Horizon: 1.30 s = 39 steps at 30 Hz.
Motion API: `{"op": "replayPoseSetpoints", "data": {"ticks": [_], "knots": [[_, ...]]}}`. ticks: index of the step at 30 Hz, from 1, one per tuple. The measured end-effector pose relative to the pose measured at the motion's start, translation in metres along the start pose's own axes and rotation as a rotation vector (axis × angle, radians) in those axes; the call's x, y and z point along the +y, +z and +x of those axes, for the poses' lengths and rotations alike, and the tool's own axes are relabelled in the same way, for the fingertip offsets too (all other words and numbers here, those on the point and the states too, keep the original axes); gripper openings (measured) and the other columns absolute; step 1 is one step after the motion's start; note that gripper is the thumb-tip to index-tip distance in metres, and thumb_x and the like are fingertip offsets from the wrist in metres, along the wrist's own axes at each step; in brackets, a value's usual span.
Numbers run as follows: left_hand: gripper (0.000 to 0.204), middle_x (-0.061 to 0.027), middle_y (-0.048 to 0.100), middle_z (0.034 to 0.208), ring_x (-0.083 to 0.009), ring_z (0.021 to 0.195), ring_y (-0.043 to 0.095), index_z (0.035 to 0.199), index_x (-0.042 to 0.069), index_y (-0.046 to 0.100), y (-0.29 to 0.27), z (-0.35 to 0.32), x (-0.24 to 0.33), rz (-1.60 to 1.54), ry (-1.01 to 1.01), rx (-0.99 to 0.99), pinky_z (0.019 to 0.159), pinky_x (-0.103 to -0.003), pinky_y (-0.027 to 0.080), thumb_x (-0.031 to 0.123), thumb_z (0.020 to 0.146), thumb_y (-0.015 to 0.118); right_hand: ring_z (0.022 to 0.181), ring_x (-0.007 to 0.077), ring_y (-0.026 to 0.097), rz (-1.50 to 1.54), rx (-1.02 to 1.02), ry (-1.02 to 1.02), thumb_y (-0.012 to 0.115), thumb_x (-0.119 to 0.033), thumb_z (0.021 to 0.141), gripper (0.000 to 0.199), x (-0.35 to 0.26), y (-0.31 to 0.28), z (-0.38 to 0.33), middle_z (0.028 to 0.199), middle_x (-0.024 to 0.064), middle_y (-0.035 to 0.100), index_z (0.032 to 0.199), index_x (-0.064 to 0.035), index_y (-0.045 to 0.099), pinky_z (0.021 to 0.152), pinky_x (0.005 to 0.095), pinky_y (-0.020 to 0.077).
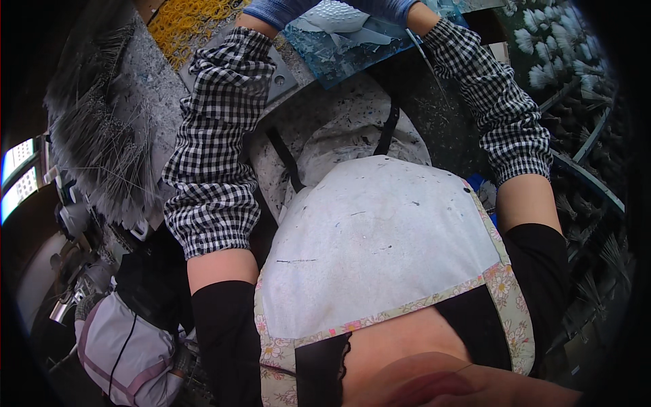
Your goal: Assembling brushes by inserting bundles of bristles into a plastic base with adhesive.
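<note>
Both my hands reach to the top edge of the view in blue gloves, and the frame cuts off their fingers. My left hand point(277, 9) is above the left part of a blue translucent sheet point(332, 64). On the other side, my right hand point(395, 8) is near the sheet's right part. A white piece with a bumpy surface point(333, 17) lies between them, and whether either hand touches it cannot be seen. Below it a pale, smooth scrap point(369, 36) rests on the sheet. Beside my right wrist a thin rod point(424, 57) slants down.
Many yellow rings point(193, 27) lie at the upper left. A metal plate with a hole point(281, 81) is near my left forearm. Grey bristle bundles point(102, 129) spread at the left, white tufts point(559, 37) at the upper right by metal bars point(593, 132). Another person point(129, 346) is at lower left.
</note>
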<state>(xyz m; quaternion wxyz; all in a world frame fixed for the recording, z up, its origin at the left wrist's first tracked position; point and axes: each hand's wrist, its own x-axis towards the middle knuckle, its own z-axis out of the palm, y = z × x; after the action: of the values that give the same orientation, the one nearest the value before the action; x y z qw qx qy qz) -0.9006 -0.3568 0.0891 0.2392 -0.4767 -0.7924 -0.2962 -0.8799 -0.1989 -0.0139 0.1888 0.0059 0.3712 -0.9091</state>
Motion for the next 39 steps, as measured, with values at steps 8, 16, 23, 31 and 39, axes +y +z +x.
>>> {"op": "replayPoseSetpoints", "data": {"ticks": [8, 16, 23, 31, 39], "knots": [[0.032, -0.014, 0.067, 0.088, -0.0379, 0.087, 0.062, 0.101, 0.011, 0.065, 0.009, -0.013, -0.002, -0.024, -0.049, -0.001, 0.076, -0.047, 0.051, 0.009, 0.07, 0.069, 0.109, 0.0159, 0.055, -1.101, -0.055, -0.345, 0.054, 0.006, 0.091, 0.046, 0.009, -0.013, -0.007, 0.126, 0.0064, 0.056, 0.134, -0.007, 0.047, 0.09, 0.0298, 0.0524], [0.033, -0.0138, 0.067, 0.088, -0.038, 0.088, 0.062, 0.102, 0.011, 0.064, 0.01, -0.015, 0.003, -0.035, -0.025, 0.003, 0.077, -0.047, 0.051, 0.01, 0.069, 0.069, 0.111, 0.0146, 0.055, -1.123, 0.031, -0.384, 0.063, 0.012, 0.081, 0.064, 0.012, -0.006, -0.023, 0.127, 0.007, 0.058, 0.14, -0.0064, 0.044, 0.086, 0.0284, 0.0523], [0.036, -0.0138, 0.067, 0.088, -0.0381, 0.086, 0.062, 0.104, 0.011, 0.064, 0.013, -0.011, 0.005, -0.056, -0.043, 0.007, 0.077, -0.047, 0.051, 0.011, 0.069, 0.071, 0.124, 0.0289, 0.053, -1.473, 0.093, -0.418, 0.073, -0.015, 0.081, 0.051, 0.001, -0.006, -0.029, 0.136, 0.0141, 0.057, 0.13, -0.0069, 0.059, 0.109, 0.041, 0.0366], [0.047, -0.0115, 0.066, 0.114, -0.0213, 0.107, 0.063, 0.127, 0.002, 0.053, -0.03, -0.045, 0.019, -0.612, -0.693, 0.347, 0.091, -0.038, 0.052, 0.016, 0.088, 0.073, 0.106, 0.031, 0.059, -1.578, 0.274, -0.679, 0.072, -0.014, 0.079, 0.028, -0.063, 0.111, -0.087, 0.104, 0.0119, 0.065, 0.106, -0.0083, 0.067, 0.091, 0.041, 0.046], [0.056, -0.0136, 0.061, 0.126, -0.0244, 0.119, 0.06, 0.12, 0.004, 0.059, -0.091, -0.083, 0.083, -1.879, -0.954, 0.651, 0.103, -0.044, 0.052, 0.053, 0.094, 0.058, 0.076, 0.0048, 0.057, -1.146, 0.317, -1.061, 0.074, -0.001, 0.086, 0.022, -0.046, 0.123, -0.172, 0.096, -0.0009, 0.071, 0.105, -0.0112, 0.071, 0.066, 0.02, 0.0454]]}}
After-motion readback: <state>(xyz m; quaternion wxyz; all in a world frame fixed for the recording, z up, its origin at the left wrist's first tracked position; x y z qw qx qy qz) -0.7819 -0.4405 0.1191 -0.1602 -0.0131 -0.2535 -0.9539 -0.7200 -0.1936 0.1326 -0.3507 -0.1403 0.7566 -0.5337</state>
